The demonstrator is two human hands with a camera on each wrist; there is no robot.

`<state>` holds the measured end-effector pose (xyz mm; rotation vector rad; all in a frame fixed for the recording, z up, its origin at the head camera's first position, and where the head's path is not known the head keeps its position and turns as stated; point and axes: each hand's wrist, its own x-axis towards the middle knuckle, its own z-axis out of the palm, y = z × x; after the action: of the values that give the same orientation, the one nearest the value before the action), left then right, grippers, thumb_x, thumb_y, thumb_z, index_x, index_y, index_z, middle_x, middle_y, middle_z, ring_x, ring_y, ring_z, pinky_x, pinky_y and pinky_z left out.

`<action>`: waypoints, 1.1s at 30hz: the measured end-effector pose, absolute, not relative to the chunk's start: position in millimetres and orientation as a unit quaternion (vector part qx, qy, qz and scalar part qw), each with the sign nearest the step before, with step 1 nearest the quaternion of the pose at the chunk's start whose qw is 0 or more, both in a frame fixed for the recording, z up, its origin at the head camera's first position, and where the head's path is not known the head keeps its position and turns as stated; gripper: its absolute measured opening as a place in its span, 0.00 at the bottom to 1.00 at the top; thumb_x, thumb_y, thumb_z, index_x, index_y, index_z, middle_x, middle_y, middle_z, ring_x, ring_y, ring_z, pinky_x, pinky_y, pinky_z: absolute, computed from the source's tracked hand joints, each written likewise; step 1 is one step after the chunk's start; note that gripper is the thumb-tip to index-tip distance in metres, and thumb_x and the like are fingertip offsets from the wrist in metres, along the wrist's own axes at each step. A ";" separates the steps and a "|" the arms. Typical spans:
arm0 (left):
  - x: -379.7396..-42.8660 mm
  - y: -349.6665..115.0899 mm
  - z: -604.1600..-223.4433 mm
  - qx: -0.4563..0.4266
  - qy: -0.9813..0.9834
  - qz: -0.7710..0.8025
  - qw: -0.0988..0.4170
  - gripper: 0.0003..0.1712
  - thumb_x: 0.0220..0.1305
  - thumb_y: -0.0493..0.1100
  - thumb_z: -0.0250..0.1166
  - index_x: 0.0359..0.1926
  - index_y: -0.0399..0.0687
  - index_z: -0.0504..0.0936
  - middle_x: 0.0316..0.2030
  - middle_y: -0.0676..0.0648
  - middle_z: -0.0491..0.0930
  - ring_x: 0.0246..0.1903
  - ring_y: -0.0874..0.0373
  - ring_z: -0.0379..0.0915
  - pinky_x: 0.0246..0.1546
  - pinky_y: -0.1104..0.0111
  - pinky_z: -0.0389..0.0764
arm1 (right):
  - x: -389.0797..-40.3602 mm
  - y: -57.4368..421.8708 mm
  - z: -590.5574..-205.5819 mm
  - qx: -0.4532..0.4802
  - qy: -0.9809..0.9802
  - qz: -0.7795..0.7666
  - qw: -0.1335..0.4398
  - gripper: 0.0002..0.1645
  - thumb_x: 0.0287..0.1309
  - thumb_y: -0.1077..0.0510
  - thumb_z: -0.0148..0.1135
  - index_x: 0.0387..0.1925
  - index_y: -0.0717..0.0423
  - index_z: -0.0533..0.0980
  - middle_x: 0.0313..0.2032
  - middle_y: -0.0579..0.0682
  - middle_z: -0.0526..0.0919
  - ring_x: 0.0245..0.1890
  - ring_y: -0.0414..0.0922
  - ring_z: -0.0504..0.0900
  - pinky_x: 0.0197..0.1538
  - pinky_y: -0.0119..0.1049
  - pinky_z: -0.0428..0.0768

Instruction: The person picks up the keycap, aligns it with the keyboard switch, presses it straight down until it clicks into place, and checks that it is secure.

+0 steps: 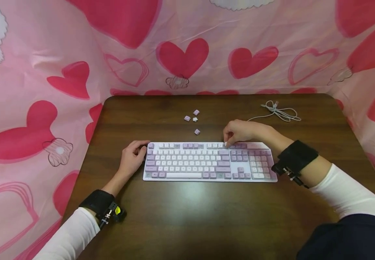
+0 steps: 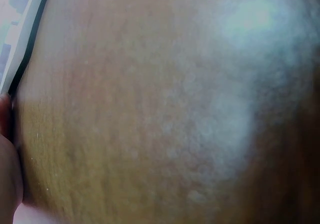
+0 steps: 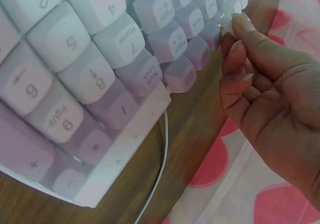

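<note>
A white and lilac keyboard (image 1: 190, 175) lies on the wooden table. My left hand (image 1: 132, 156) holds its upper left corner, index finger along the back edge and thumb at the left side; in the left wrist view only a sliver of that hand (image 2: 9, 176) shows beside the keyboard edge. Over the top row, my right hand (image 1: 240, 130) pinches a small white keycap (image 1: 225, 144) between thumb and index finger. In the right wrist view the right hand (image 3: 272, 81) has its other fingers curled in, the fingertips right at the top row of keys.
Several loose keycaps (image 1: 187, 118), lilac and white, lie behind the keyboard. A coiled white cable (image 1: 283, 113) rests at the back right, its lead running toward the keyboard. Pink heart-print cloth (image 1: 220, 32) hangs around the table (image 1: 187, 216).
</note>
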<state>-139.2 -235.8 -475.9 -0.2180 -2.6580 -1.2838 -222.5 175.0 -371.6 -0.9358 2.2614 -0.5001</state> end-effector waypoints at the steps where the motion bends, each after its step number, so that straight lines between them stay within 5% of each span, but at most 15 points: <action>1: -138.5 -235.8 -476.5 -0.070 -0.895 -0.432 0.088 0.13 0.65 0.42 0.57 0.48 0.51 0.82 0.37 0.52 0.76 0.19 0.59 0.67 0.19 0.73 0.68 | -222.4 175.4 -373.6 -0.353 0.858 -0.193 0.318 0.03 0.51 0.58 0.69 0.27 0.51 0.82 0.25 0.43 0.78 0.27 0.40 0.72 0.33 0.35 0.72; 33: -138.3 -235.7 -477.9 -0.054 -0.893 -0.441 0.068 0.13 0.66 0.45 0.56 0.49 0.56 0.81 0.37 0.55 0.74 0.19 0.60 0.70 0.19 0.72 0.71 | -192.9 157.2 -380.1 -0.341 0.913 -0.108 0.198 0.09 0.52 0.62 0.66 0.22 0.53 0.75 0.23 0.46 0.74 0.26 0.43 0.71 0.33 0.37 0.72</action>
<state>-138.3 -235.7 -477.9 -0.1615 -2.6907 -1.3291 -192.9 157.2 -380.1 -0.9546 2.5547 -0.3024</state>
